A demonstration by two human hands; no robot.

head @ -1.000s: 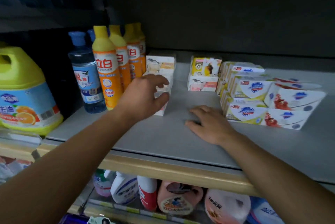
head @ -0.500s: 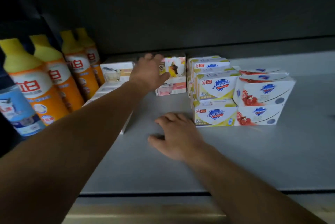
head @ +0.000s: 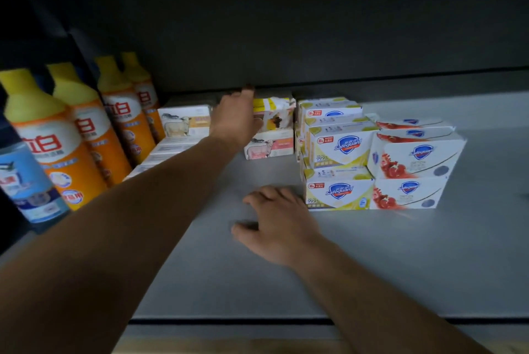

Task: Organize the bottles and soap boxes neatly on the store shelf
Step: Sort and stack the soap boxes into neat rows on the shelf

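My left hand (head: 236, 121) reaches to the back of the grey shelf (head: 372, 262) and closes on the left end of a yellow soap box (head: 274, 114), fingers over its top. That box lies on a white and pink soap box (head: 272, 147). My right hand (head: 277, 224) rests flat on the shelf, fingers spread, holding nothing, just left of the yellow Safeguard soap boxes (head: 337, 150). A row of white soap boxes (head: 183, 121) runs along the left, partly hidden by my left arm. Orange bottles with yellow caps (head: 54, 147) line the far left.
Red and white Safeguard boxes (head: 412, 159) are stacked to the right of the yellow ones. A blue bottle (head: 25, 181) stands at the left edge. The dark back wall of the shelf is close behind the boxes. Bare shelf lies to the right and in front.
My left hand has left the front white box and reached back to the yellow box. The view has moved closer and to the right. My right hand has stayed on the shelf.
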